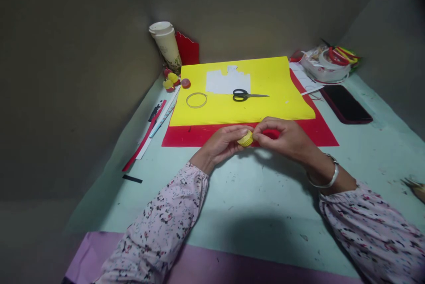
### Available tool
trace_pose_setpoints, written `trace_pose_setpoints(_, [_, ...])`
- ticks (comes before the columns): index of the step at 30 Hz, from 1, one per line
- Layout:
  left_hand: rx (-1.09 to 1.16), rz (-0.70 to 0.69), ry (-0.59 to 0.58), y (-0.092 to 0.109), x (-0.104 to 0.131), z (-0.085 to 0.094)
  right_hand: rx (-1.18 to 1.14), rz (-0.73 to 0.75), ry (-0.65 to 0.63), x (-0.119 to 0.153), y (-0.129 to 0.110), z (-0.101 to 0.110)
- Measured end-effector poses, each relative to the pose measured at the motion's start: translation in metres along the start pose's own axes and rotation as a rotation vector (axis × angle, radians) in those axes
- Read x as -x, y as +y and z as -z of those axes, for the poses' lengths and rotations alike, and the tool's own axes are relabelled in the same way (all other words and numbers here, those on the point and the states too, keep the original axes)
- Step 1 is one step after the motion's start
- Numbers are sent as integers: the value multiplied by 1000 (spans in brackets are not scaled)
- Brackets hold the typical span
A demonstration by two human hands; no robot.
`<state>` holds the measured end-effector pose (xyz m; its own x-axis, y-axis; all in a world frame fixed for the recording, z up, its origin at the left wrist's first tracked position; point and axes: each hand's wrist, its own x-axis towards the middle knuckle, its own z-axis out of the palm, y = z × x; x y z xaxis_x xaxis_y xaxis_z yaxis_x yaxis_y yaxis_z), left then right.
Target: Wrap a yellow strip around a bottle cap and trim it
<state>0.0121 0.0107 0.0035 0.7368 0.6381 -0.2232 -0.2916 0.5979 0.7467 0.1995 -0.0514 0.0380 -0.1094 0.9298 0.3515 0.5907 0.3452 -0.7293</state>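
Note:
Between the thumb and fingers of my left hand [222,143] is a small round yellow piece with a ridged side [246,139], perhaps paper or foam. My right hand [287,138] is closed in a pinch right at that piece's right edge. Whatever sits between its fingertips is too small to make out. Both hands are above the front edge of a red sheet [195,135], on which yellow sheets [212,113] are stacked. Black-handled scissors [244,95], a white paper scrap [226,82] and a thin ring-shaped coil [196,100] lie on the yellow stack.
At the back left stands a lidded cup [169,47], with small yellow-and-red pieces [169,83] near it. Red strips [146,138] and a black strip [132,179] lie left. A phone [347,104] and a filled plastic tub [327,69] are on the right.

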Motion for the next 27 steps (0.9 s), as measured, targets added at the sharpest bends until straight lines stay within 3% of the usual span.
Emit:
trace_pose_setpoints(8, [-7, -10, -5, -1, -3, 2, 31, 44, -12, 0, 2, 0])
trace_pose_setpoints(17, [3, -40, 31, 0, -4, 0, 95, 168, 122, 1, 11, -11])
trace_pose_setpoints(27, [12, -42, 63, -2, -6, 1, 105, 214, 184, 3, 18, -17])
